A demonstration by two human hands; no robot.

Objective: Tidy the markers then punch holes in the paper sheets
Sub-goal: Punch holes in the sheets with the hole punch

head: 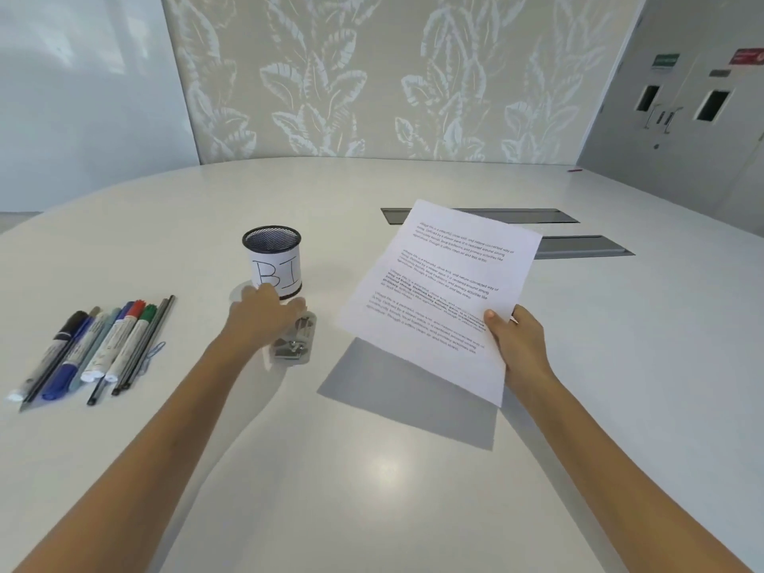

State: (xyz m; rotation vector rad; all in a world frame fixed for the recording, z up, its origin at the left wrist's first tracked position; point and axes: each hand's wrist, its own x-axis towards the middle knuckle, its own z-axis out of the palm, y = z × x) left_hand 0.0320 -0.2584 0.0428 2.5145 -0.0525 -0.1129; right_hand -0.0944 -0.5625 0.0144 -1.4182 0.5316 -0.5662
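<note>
We saw a black mesh pen cup [271, 258] standing upright on the white table [372, 469], wrapped in a white label with the hand-drawn letters "BI"; from our angle its inside looked dark and we could make out nothing in it. The markers [89, 349] lay outside it, well to its left, bunched side by side with some thin dark pencils, their long axes running from near left to far right, caps mixed between both ends. A small blue paper clip [156, 350] sat just beside them. The left hand [264, 310] reached forward, palm down, fingers loosely spread over the far end of a metal hole punch [295, 339] just in front of the cup; the hand hid that end, so we could not tell whether it gripped it. The right hand [516, 345] pinched the paper sheets [442, 295] at their near right edge, thumb on top, holding them off the table and tilted, long axis running away from us, over their shadow. The printed text was too small to read.
</note>
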